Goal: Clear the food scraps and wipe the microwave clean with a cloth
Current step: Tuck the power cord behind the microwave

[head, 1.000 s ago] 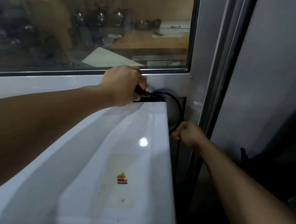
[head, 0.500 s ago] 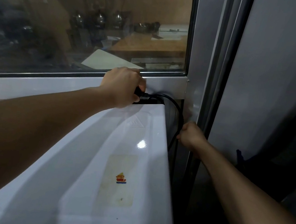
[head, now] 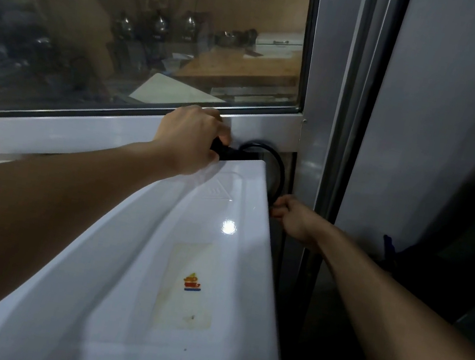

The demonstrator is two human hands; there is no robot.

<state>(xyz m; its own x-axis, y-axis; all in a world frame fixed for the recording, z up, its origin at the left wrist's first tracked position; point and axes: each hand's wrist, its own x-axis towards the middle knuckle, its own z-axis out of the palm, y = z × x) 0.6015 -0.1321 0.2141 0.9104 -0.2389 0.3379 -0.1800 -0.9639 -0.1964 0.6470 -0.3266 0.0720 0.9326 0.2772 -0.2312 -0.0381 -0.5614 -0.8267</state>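
Note:
I look down on the white top of the microwave (head: 123, 302), which bears a yellowed sticker (head: 190, 286) with a small coloured logo. Behind its far edge my left hand (head: 188, 138) grips a black plug (head: 219, 147). From the plug a black power cord (head: 278, 170) loops round the microwave's back right corner. My right hand (head: 296, 220) pinches the cord's lower part beside the right side of the microwave. No cloth or food scraps are in view.
A white sill (head: 51, 131) and a large window pane (head: 128, 38) run directly behind the microwave. A grey metal frame post (head: 323, 100) and a pale panel (head: 442, 119) stand to the right, leaving a narrow dark gap beside the microwave.
My right hand has shifted slightly along the cord beside the microwave's corner. My left hand stays on the plug. The view has drifted a little.

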